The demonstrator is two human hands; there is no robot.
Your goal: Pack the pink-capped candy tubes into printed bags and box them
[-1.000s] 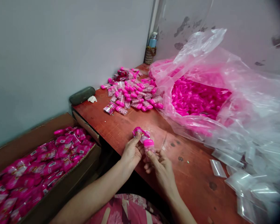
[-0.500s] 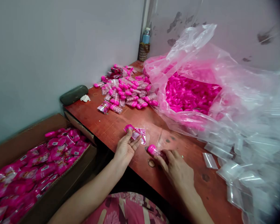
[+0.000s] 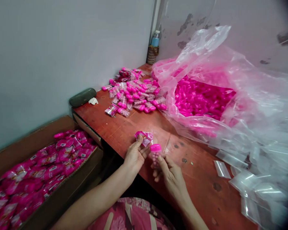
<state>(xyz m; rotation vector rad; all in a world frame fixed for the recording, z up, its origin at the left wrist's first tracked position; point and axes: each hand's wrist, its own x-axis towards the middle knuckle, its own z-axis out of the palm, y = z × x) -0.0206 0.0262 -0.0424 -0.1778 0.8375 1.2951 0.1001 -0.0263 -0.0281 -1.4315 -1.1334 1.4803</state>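
Between thumb and fingers, my left hand [image 3: 135,155] holds a small pink printed wrapper [image 3: 145,137] with a clear end, above the red table [image 3: 124,134]. Just to its right, my right hand [image 3: 169,171] grips a clear tube [image 3: 156,155] with a pink cap, the cap pointing up. Pink round pieces show through its wall. The tube's cap is close beside the left fingers; I cannot tell whether they touch. Farther back lies a heap of similar capped tubes [image 3: 136,92], with one printed wrapper [image 3: 112,110] at its near edge.
A big clear plastic bag [image 3: 206,44] of pink caps [image 3: 204,97] stands at the back right. Loose clear tubes [image 3: 222,169] lie to the right. At lower left is a cardboard box [image 3: 86,166] of pink packets [image 3: 55,169]. A dark case [image 3: 83,97] and bottle [image 3: 155,40] are behind.
My right hand has brought the capped tube left, closer to the left hand, and turned it upright. The left hand keeps the wrapper. The whole view has shifted slightly.
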